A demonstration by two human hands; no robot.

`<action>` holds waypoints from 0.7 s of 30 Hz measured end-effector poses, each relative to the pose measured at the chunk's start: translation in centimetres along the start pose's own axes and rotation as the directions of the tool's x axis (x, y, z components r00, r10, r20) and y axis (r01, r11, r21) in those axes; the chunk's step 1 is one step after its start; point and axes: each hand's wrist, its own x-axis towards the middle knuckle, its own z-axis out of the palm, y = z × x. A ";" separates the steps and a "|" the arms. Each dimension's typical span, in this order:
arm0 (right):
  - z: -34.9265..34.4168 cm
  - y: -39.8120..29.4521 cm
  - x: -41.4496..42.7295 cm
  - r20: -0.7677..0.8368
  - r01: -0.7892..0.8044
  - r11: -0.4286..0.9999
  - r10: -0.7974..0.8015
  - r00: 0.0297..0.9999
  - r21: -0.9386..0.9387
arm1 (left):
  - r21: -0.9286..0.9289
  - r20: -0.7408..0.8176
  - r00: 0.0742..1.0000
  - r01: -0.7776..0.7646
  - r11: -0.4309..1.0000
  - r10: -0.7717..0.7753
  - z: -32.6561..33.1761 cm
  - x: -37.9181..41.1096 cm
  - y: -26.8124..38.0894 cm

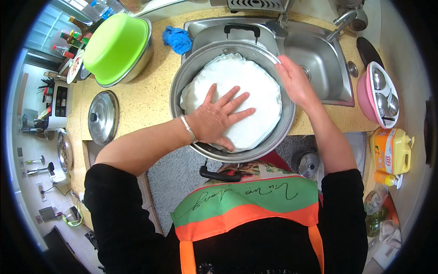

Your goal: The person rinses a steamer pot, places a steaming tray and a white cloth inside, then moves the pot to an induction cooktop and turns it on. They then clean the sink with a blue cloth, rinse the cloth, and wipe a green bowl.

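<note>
A large round metal pot [288, 118] with black handles stands before me, overlapping the counter edge and the left sink basin. Inside it lies a white round sheet [253, 75] with ruffled edges, probably cloth. My left hand [219, 116], a pale bangle on its wrist, rests flat on that sheet with the fingers spread. At the pot's upper right, my right hand [294, 80] grips the rim. The fingers of that hand beyond the rim are partly hidden.
A double steel sink [328, 65] lies behind. Left are a blue cloth [177, 40], a lime-green basin [114, 49] over a metal bowl, and a metal lid [103, 117]. At right stand a pink basin [366, 96] with metal utensils and a yellow jug [390, 150].
</note>
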 end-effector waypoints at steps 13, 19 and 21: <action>0.5 2.4 0.3 -0.019 0.010 0.999 -0.011 1.000 -0.048 | -0.361 -0.079 0.966 0.201 0.911 -0.245 -2.0 -5.2 -1.2; -1.3 3.1 0.7 0.150 -0.038 0.988 0.060 0.987 -0.151 | -0.605 -0.685 0.404 0.147 0.782 -0.606 -1.1 -10.6 3.2; -1.7 1.5 0.7 0.183 -0.167 0.971 0.198 0.963 -0.172 | -0.774 -0.572 0.201 0.190 0.604 -0.796 1.9 -12.7 5.5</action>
